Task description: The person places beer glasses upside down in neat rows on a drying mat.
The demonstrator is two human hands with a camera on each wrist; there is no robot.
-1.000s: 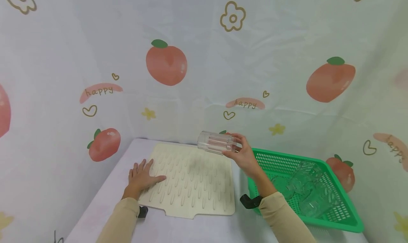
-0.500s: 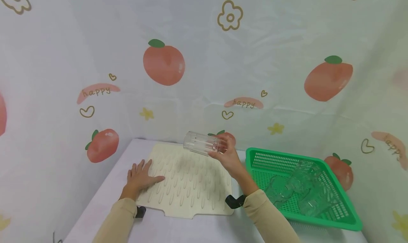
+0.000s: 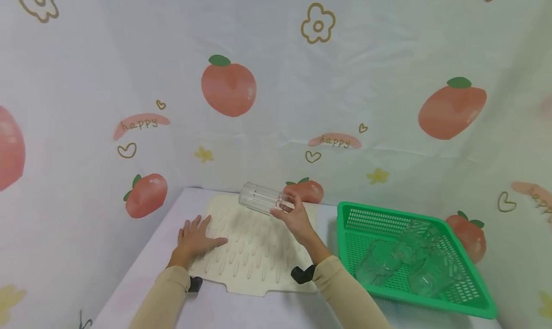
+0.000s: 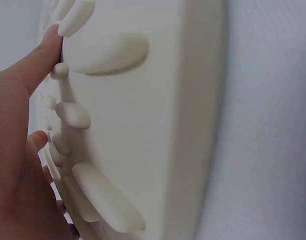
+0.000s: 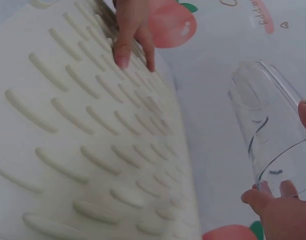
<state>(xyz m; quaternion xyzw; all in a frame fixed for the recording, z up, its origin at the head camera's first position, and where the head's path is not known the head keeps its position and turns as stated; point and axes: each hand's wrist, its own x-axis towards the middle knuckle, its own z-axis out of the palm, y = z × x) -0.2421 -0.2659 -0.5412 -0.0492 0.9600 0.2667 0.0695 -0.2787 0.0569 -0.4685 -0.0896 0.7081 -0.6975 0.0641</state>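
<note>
Table: A white table (image 3: 241,312) with faint pink patches is standing under everything. Using the mat as a clock, twelve is pointing at the back wall.
Walls: White cloth (image 3: 258,161) is hanging at twelve, nine and three o'clock, showing red fruit, hearts, flowers and the word "happy".
Mat: A cream mat (image 3: 254,257) with long bumps is lying on the table, and a wide tab is sticking out at six o'clock.
Mat edges: The far edge is lying close to the back wall at twelve o'clock. The left edge is slanting near nine.
Left hand: The left hand (image 3: 196,240) is resting at nine o'clock, spread out and gripping nothing. Its thumb is lying on the mat; the other fingers are lying along the left edge.
Right hand: The right hand (image 3: 295,218) is grasping a cup, with fingers and thumb curling round one end.
Cup: The clear cup (image 3: 259,198) is lying sideways in the air over the mat's twelve o'clock side, its other end pointing to about ten.
Basket: A green basket (image 3: 373,221) is sitting from three to four o'clock. More clear cups (image 3: 431,278) are lying inside, overlapping.
Room to move: A strip of table is showing between mat and basket, and a wider part is showing at six o'clock. The held cup is hanging well apart from the basket.
Sleeves: Tan sleeves (image 3: 345,290) are coming in at seven and five o'clock.
</note>
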